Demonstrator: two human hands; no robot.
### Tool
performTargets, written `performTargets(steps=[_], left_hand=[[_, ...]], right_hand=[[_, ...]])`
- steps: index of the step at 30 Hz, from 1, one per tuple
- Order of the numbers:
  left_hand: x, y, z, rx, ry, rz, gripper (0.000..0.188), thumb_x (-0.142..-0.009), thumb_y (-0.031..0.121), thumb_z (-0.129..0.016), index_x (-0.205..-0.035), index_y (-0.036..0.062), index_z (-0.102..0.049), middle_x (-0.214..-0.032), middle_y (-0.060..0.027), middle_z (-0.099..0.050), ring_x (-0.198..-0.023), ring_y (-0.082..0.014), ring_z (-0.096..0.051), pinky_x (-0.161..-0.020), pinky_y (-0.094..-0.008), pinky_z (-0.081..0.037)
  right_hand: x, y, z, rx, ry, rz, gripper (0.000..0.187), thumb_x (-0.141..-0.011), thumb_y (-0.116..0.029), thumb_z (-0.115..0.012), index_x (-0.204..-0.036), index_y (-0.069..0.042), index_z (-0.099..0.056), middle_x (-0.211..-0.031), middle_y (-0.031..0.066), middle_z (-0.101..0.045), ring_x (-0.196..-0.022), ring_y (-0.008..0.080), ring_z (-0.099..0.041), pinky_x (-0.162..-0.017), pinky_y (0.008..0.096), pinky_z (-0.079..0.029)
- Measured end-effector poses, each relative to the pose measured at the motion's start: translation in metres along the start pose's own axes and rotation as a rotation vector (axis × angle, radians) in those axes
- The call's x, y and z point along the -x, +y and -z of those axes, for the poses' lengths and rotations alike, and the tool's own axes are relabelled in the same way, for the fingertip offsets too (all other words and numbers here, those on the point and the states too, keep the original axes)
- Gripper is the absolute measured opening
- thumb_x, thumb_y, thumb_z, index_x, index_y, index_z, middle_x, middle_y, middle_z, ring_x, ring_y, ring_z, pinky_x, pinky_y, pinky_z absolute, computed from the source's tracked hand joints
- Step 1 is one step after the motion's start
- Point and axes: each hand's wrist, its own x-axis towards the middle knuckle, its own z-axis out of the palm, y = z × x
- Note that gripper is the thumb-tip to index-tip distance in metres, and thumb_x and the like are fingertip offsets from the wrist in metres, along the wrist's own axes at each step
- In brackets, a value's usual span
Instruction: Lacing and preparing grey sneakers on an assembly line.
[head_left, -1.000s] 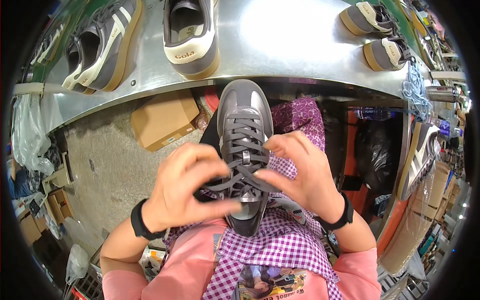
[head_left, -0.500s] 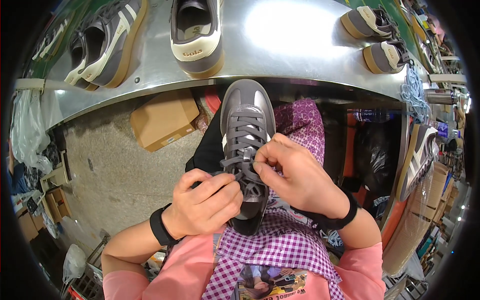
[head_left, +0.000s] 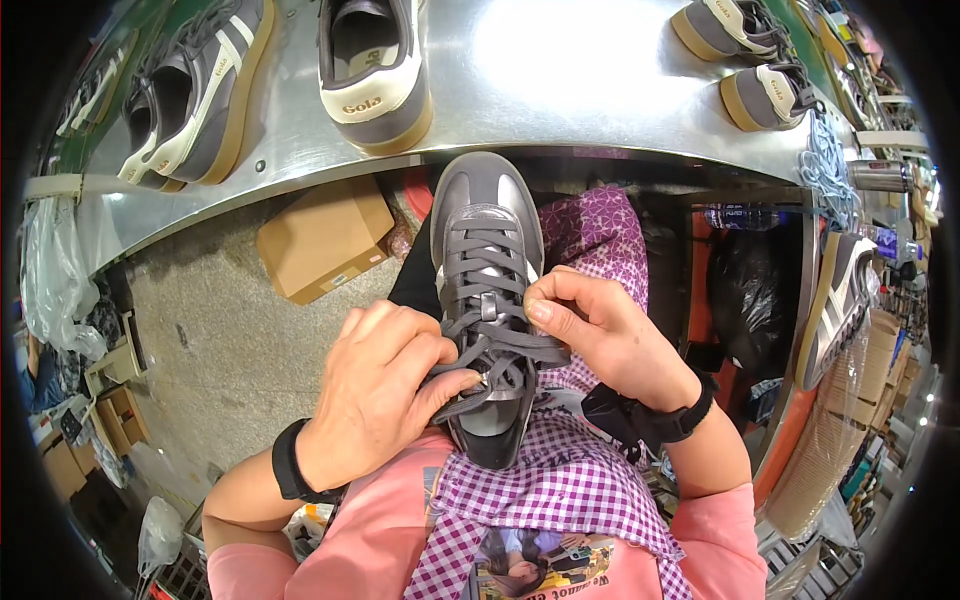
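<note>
A grey low-top sneaker [head_left: 482,195] with white side stripes rests on my lap, toe pointing away from me. Its flat grey shoelace [head_left: 484,262] crosses up the tongue through a small lace tag and lies in loose loops near the collar. My left hand [head_left: 375,385] is closed at the left of the collar, thumb and fingers pinching the shoelace. At the right edge of the lacing, my right hand [head_left: 620,335] pinches with thumb and forefinger; a strand of lace runs beneath its fingers. What lies exactly between those fingertips is partly hidden.
A metal worktable [head_left: 480,110] spans the far side, carrying more sneakers [head_left: 375,95]. A cardboard box [head_left: 325,240] sits on the floor at left. On the right are a black plastic bag [head_left: 755,290], blue laces [head_left: 830,170] and another sneaker [head_left: 835,310].
My hands have moved apart: the left slid left and turned, the right shifted right and slightly up. The lace loops near the collar lie wider and looser.
</note>
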Motion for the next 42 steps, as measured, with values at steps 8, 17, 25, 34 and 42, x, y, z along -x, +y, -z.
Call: performTargets(steps=[8,17,25,34,42], left_hand=[[-0.008,-0.013,0.028,0.823,-0.395,0.0,0.015,-0.072,0.013,-0.076,-0.069,0.004,-0.065,-0.076,-0.0051,-0.063,-0.069,-0.023,-0.053,-0.066,-0.0344,-0.039],[-0.025,-0.002,0.01,0.161,0.036,0.309,0.02,-0.073,0.009,-0.076,-0.082,0.0012,-0.06,-0.082,-0.0089,-0.055,-0.075,-0.023,-0.056,-0.069,-0.0325,-0.045],[-0.042,-0.016,0.018,0.408,-0.412,0.144,0.017,-0.071,0.004,-0.074,-0.079,0.0009,-0.059,-0.085,-0.0079,-0.055,-0.081,-0.0229,-0.055,-0.074,-0.0337,-0.045],[-0.013,-0.007,-0.001,-0.415,0.102,-0.318,0.026,-0.065,0.005,-0.067,-0.09,0.0027,-0.066,-0.066,-0.0019,-0.043,-0.056,-0.0154,-0.05,-0.044,-0.0273,-0.041],[-0.019,0.003,0.009,-0.204,0.056,-0.205,0.024,-0.065,0.013,-0.074,-0.087,0.008,-0.066,-0.079,-0.0024,-0.052,-0.065,-0.0188,-0.052,-0.052,-0.0312,-0.044]], right_hand=[[0.016,0.006,-0.012,0.408,0.253,0.269,0.018,-0.086,-0.015,-0.067,-0.094,0.0,-0.061,-0.087,0.0112,-0.054,-0.079,0.0239,-0.054,-0.071,0.033,-0.044],[0.028,0.0,-0.013,0.2,0.064,0.176,0.016,-0.082,-0.015,-0.072,-0.086,-0.002,-0.063,-0.079,0.01,-0.056,-0.071,0.0262,-0.057,-0.065,0.0363,-0.047],[0.024,-0.009,-0.021,0.663,0.119,0.399,0.023,-0.083,-0.021,-0.069,-0.088,-0.001,-0.059,-0.079,0.0142,-0.059,-0.074,0.0337,-0.058,-0.067,0.041,-0.047],[0.02,-0.002,-0.026,0.618,0.14,0.386,0.019,-0.084,-0.018,-0.066,-0.085,-0.001,-0.058,-0.08,0.0131,-0.058,-0.075,0.0332,-0.056,-0.07,0.0406,-0.046],[0.021,0.015,-0.005,-0.061,-0.007,0.438,0.011,-0.087,-0.007,-0.065,-0.093,0.002,-0.067,-0.085,0.0055,-0.056,-0.081,0.0168,-0.056,-0.074,0.0273,-0.045]])
